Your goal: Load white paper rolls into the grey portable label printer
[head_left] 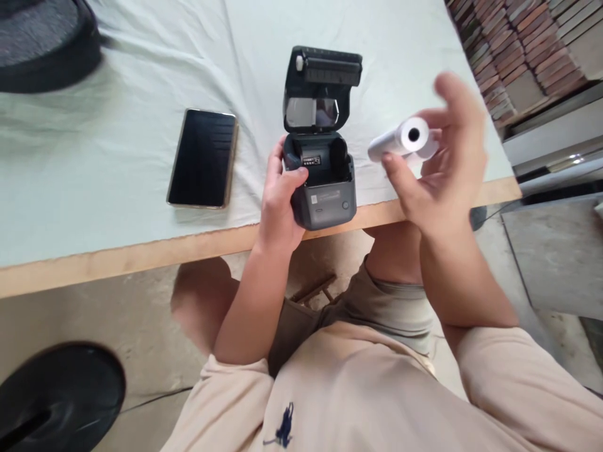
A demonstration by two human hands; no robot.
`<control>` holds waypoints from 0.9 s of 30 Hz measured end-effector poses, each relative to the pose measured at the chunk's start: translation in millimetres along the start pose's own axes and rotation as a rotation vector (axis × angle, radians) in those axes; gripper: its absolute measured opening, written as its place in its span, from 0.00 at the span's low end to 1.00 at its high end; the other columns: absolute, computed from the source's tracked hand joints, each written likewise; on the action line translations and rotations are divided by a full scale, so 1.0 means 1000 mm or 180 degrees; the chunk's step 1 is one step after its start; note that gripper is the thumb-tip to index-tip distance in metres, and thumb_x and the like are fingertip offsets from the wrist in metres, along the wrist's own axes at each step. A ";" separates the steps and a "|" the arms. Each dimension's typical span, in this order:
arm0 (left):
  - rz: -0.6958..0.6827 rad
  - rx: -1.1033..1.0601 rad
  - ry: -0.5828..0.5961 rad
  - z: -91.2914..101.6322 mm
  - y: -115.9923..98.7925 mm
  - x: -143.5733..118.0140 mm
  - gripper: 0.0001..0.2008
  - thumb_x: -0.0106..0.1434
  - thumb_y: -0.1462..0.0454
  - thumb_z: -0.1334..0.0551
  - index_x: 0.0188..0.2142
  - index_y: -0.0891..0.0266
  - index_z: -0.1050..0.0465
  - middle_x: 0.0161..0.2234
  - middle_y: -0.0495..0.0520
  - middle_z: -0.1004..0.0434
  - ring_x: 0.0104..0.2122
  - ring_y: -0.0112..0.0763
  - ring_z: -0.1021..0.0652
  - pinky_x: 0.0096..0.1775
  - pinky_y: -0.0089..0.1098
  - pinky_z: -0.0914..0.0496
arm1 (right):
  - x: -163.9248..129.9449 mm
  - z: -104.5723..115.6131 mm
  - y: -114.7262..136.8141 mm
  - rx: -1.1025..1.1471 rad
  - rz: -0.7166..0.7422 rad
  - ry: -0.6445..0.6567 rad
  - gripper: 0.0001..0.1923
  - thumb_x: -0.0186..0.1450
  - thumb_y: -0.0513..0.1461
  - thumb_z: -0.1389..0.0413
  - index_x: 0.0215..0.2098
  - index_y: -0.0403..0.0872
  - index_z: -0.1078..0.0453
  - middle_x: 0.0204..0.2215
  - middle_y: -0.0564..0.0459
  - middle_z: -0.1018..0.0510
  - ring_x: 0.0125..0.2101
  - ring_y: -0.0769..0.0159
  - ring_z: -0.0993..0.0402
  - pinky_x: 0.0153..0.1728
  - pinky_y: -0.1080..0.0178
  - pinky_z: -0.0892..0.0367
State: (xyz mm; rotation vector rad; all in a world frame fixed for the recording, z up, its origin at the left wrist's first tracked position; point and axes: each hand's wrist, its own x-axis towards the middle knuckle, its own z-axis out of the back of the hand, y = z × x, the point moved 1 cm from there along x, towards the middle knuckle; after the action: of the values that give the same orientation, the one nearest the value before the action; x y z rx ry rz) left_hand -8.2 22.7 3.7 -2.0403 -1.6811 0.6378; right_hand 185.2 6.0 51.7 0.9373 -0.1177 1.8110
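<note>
A dark grey portable label printer (pixel 328 210) stands at the table's front edge with its lid (pixel 321 81) flipped up. Its paper bay shows no roll inside, only a small printed sticker. My left hand (pixel 277 204) grips the printer's left side, the thumb over the bay's rim. To the right of the printer, my right hand (pixel 445 163) holds a white paper roll (pixel 393 139) between thumb and fingers, its hollow core facing me. A loose end of paper curls beside the roll. The fingers of that hand are slightly blurred.
A black-screened phone or small tablet (pixel 202 158) lies left of the printer on the pale cloth (pixel 141 188). A dark round object (pixel 47 47) sits at the far left. Below the table is a black round base (pixel 61 395). Stacked bricks (pixel 522 50) are beyond the right edge.
</note>
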 end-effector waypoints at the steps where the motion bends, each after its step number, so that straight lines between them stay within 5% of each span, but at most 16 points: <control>1: 0.0025 0.0026 -0.0017 0.000 0.000 0.000 0.16 0.66 0.67 0.37 0.53 0.55 0.29 0.47 0.51 0.20 0.64 0.47 0.23 0.65 0.45 0.28 | 0.005 0.002 0.004 0.0215 0.0038 -0.0066 0.29 0.72 0.53 0.41 0.66 0.53 0.39 0.51 0.46 0.21 0.50 0.53 0.20 0.47 0.52 0.24; 3: 0.0014 0.0077 -0.0046 -0.001 -0.001 0.000 0.15 0.68 0.66 0.39 0.54 0.56 0.29 0.48 0.51 0.21 0.66 0.48 0.25 0.66 0.47 0.30 | 0.016 0.001 0.015 0.0342 0.0055 0.0072 0.24 0.71 0.53 0.40 0.59 0.54 0.36 0.48 0.48 0.20 0.48 0.55 0.18 0.45 0.53 0.23; 7: -0.0103 0.0006 -0.0023 -0.005 -0.002 -0.001 0.10 0.71 0.62 0.42 0.50 0.56 0.27 0.48 0.53 0.20 0.67 0.46 0.26 0.67 0.42 0.30 | 0.040 -0.011 0.031 -0.0254 0.0335 0.1114 0.09 0.72 0.47 0.43 0.48 0.55 0.29 0.45 0.50 0.16 0.45 0.54 0.18 0.48 0.51 0.25; 11: -0.0088 0.0055 -0.0043 -0.004 -0.002 -0.002 0.12 0.72 0.61 0.42 0.52 0.56 0.27 0.51 0.53 0.19 0.67 0.45 0.26 0.66 0.41 0.29 | 0.051 -0.019 0.031 -0.0152 0.0681 0.1800 0.12 0.73 0.42 0.48 0.50 0.58 0.24 0.49 0.52 0.16 0.47 0.56 0.18 0.47 0.55 0.26; 17: -0.0122 0.0177 0.0009 -0.004 -0.004 -0.005 0.11 0.70 0.60 0.36 0.51 0.54 0.28 0.47 0.52 0.19 0.59 0.44 0.21 0.59 0.38 0.26 | 0.028 -0.009 0.033 -0.0162 0.1084 0.1153 0.12 0.77 0.40 0.49 0.46 0.52 0.22 0.40 0.55 0.14 0.40 0.64 0.17 0.45 0.58 0.29; 21: -0.0029 0.0425 -0.0075 -0.004 -0.004 -0.008 0.24 0.58 0.67 0.27 0.51 0.49 0.29 0.41 0.45 0.20 0.44 0.36 0.18 0.49 0.34 0.25 | 0.017 -0.005 0.035 0.0449 0.1272 0.1028 0.06 0.75 0.42 0.43 0.43 0.52 0.24 0.40 0.55 0.14 0.43 0.63 0.16 0.49 0.56 0.27; 25: -0.0022 0.0703 -0.0149 0.002 -0.002 -0.006 0.41 0.49 0.66 0.25 0.62 0.50 0.34 0.47 0.50 0.19 0.53 0.46 0.19 0.55 0.39 0.25 | 0.035 -0.012 0.026 0.1082 0.0292 0.0137 0.04 0.71 0.42 0.43 0.44 0.54 0.29 0.45 0.52 0.17 0.51 0.60 0.19 0.48 0.56 0.24; 27: 0.0035 0.0805 -0.0208 0.005 -0.001 -0.005 0.47 0.46 0.67 0.26 0.66 0.49 0.36 0.50 0.52 0.19 0.58 0.49 0.20 0.57 0.40 0.25 | 0.049 -0.020 0.017 0.1371 -0.0288 0.0097 0.11 0.70 0.42 0.46 0.51 0.55 0.34 0.50 0.51 0.20 0.59 0.59 0.23 0.53 0.56 0.25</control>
State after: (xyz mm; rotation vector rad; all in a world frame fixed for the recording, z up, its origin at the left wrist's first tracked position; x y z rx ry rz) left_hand -13.0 18.6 0.5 -1.8690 -1.5374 0.8816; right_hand 152.8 45.2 74.9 1.1914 0.3420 1.7979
